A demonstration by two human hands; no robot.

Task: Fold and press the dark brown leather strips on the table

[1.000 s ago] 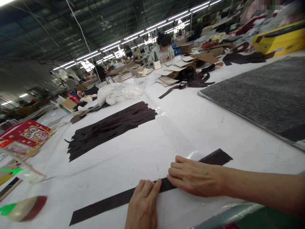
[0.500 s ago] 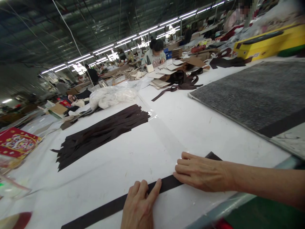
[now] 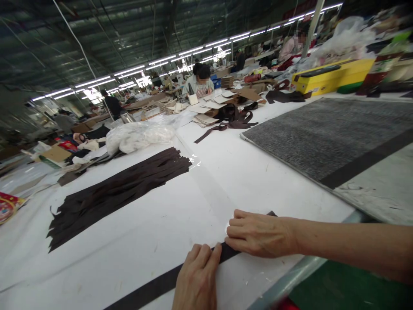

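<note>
A long dark brown strip [image 3: 151, 286] lies near the front edge of the white table [image 3: 180, 215]. My left hand [image 3: 196, 280] rests on it, fingers together and pressing flat. My right hand [image 3: 258, 234] lies across the strip just to the right, fingers stretched out flat and touching the left fingertips. Only a small tip of the strip shows beyond my right hand. A row of several similar dark strips [image 3: 119, 191] is laid side by side further back on the left.
A grey textured mat [image 3: 322, 133] with a dark band lies at the right. Behind are a white plastic bag [image 3: 138, 135], loose brown straps [image 3: 232, 120], cardboard pieces, a yellow box [image 3: 332, 77] and seated people at work.
The view has swung right, so the table contents drifted left. Both hands stay pressed on the strip, and my right hand now covers more of its right end.
</note>
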